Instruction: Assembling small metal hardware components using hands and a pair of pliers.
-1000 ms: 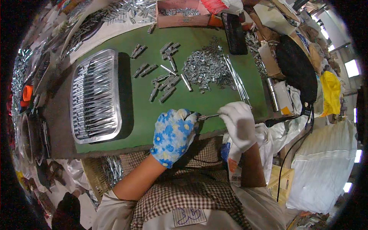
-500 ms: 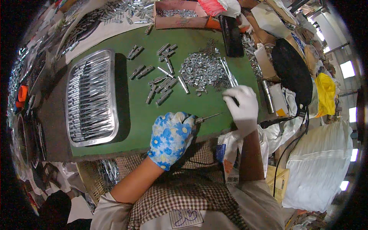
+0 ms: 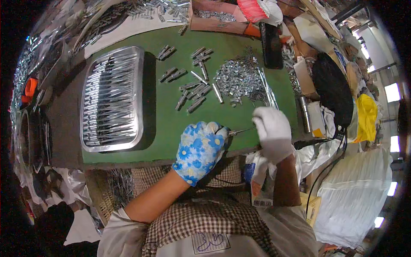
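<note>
My left hand [image 3: 200,150], in a white glove with blue flowers, is closed around a small metal piece [image 3: 232,133] with a thin rod pointing right. Most of that piece is hidden inside the fist. My right hand [image 3: 274,130], in a white glove, has curled fingers at the rod's tip; whether they grip it is hidden. Beyond the right hand lie several long thin metal rods [image 3: 268,91] beside a heap of small metal fittings [image 3: 237,81]. Several silver cylindrical parts [image 3: 197,92] lie in loose groups on the green mat [image 3: 171,124].
A metal tray [image 3: 140,98] full of slim metal pieces sits at the left. At the back stands a pink box [image 3: 220,23] of small parts, with a dark phone-like slab [image 3: 270,45] nearby. A metal tube [image 3: 305,115] lies at the right edge, near a black cloth [image 3: 329,85].
The view has shifted, moving the table leftover items rightward in the picture. My right hand has come closer to the rod's tip. My left hand keeps its hold on the metal piece.
</note>
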Demonstrator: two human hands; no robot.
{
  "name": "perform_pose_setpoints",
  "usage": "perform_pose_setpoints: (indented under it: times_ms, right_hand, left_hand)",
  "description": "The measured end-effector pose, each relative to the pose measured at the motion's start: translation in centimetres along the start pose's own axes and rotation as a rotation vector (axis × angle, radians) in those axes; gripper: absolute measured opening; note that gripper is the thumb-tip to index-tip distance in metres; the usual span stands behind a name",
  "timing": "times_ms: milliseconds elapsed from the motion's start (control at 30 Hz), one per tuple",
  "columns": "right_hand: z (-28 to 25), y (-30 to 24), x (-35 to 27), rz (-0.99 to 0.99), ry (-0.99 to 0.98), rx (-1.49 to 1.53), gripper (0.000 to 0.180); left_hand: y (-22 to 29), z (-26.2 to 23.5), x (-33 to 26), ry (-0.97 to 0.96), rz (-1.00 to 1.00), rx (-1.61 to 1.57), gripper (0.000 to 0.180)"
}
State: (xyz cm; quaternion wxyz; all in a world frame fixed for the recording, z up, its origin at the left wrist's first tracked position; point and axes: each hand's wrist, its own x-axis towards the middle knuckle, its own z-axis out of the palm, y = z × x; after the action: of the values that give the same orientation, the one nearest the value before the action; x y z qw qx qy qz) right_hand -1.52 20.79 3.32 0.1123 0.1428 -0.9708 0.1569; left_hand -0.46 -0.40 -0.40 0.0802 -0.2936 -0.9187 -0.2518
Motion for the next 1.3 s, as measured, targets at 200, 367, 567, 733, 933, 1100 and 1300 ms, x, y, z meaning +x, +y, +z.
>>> perform_pose_setpoints:
  times_ms: [200,367,567,733,933,1100,1300]
  right_hand:
    - [0.5,-2.1,-0.8,-0.207,-0.008,0.127,0.022]
    - [1.2,-2.3,-0.8,-0.110,0.008,0.251,0.022]
    - [-0.1,-4.4,0.0,-0.310,-0.141,-0.084,0.018]
    - [-0.8,-2.7,-0.4,-0.217,-0.014,-0.043,0.014]
    - [-3.7,9.1,-4.0,0.556,0.108,-0.541,0.049]
    - [-2.0,13.4,-6.2,0.511,0.221,-0.335,0.057]
    - [-1.7,-1.8,-7.2,0.161,-0.178,0.002,0.052]
  left_hand:
    - [0.2,0.0,0.1,-0.006,-0.017,0.007,0.027]
    - [0.0,0.4,0.1,0.024,0.008,0.009,0.025]
    - [0.0,0.0,0.1,0.013,0.021,0.001,0.021]
    - [0.1,0.2,0.2,0.037,-0.003,-0.012,0.024]
    - [0.4,-0.1,0.2,0.055,0.022,0.003,0.030]
    - [0.4,0.0,0.2,0.024,0.004,0.036,0.033]
    - [0.0,0.2,0.0,0.043,0.008,0.028,0.032]
